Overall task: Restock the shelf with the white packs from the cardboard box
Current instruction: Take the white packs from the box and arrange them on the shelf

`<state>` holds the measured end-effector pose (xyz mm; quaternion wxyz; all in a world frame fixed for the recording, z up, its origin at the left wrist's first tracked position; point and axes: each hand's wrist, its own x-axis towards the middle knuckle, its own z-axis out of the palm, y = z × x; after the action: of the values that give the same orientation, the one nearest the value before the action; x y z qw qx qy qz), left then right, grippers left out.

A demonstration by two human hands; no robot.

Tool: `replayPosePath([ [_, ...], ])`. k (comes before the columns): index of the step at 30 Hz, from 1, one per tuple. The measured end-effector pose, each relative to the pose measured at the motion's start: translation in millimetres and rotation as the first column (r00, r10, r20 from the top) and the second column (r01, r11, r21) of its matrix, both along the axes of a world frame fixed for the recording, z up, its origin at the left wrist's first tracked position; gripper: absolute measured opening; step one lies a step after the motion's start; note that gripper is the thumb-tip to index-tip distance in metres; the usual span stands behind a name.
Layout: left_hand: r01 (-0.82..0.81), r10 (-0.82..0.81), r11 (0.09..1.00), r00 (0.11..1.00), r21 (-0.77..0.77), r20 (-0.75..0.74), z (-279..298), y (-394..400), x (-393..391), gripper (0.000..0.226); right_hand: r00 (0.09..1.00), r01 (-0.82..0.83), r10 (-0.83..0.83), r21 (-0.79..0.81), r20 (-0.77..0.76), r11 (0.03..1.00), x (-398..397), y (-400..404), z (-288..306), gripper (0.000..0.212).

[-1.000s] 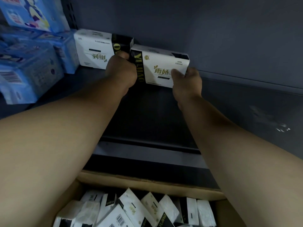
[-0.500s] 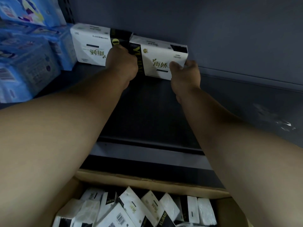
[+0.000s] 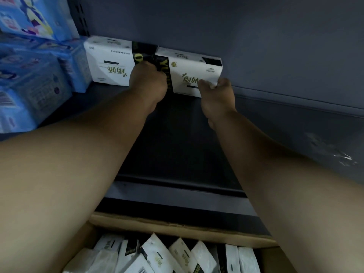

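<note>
**Second white pack held at the back of the shelf**

Nearest, at 6 o'clock, the cardboard box is sitting below the shelf edge, with loose white tissue packs lying jumbled inside it, some tilted on edge.

Both bare forearms are reaching up from 7 and 5 o'clock over the dark shelf toward its rear.

At about 12 o'clock the left hand is curling its fingers round the black left end of the held white pack, while the right hand is pinching that pack's lower right corner, thumb on the front face. The pack is standing on its long edge, tilted slightly, against the grey back wall.

Just beside it, toward 11 o'clock, an already shelved white pack is standing, its black end touching or nearly touching the held one.

At 9 to 10 o'clock, blue packs are sitting stacked on the shelf's left side.
</note>
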<state>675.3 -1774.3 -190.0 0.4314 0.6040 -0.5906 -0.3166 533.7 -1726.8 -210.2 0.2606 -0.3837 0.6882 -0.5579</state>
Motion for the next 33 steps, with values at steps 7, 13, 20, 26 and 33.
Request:
replayPosePath([
  [7, 0.031, -0.029, 0.999, 0.998, 0.034, -0.056, 1, 6, 0, 0.033, 0.998, -0.051, 0.049, 0.053, 0.035, 0.997, 1, 3, 5, 0.064],
  [13, 0.058, -0.056, 0.997, 0.998, 0.053, -0.039, 4, 14, 0, 0.027, 0.994, -0.078, 0.074, 0.052, 0.078, 0.996, 4, 10, 11, 0.049],
  [20, 0.091, -0.077, 0.989, 0.99, 0.117, -0.122, 9, 27, 4, 0.018, 0.989, -0.051, 0.036, 0.104, 0.143, 0.993, 8, 23, 19, 0.057],
  [26, 0.125, -0.085, 0.981, 0.965, 0.151, -0.247, 21, 53, 7, 0.022, 0.996, -0.053, 0.043, 0.125, 0.084, 0.991, 18, 45, 37, 0.055],
  [33, 0.177, -0.122, 0.973, 0.939, 0.149, -0.32, 39, 98, 20, 0.023, 0.986, -0.044, 0.029, 0.09, 0.162, 0.995, 43, 90, 53, 0.061],
])
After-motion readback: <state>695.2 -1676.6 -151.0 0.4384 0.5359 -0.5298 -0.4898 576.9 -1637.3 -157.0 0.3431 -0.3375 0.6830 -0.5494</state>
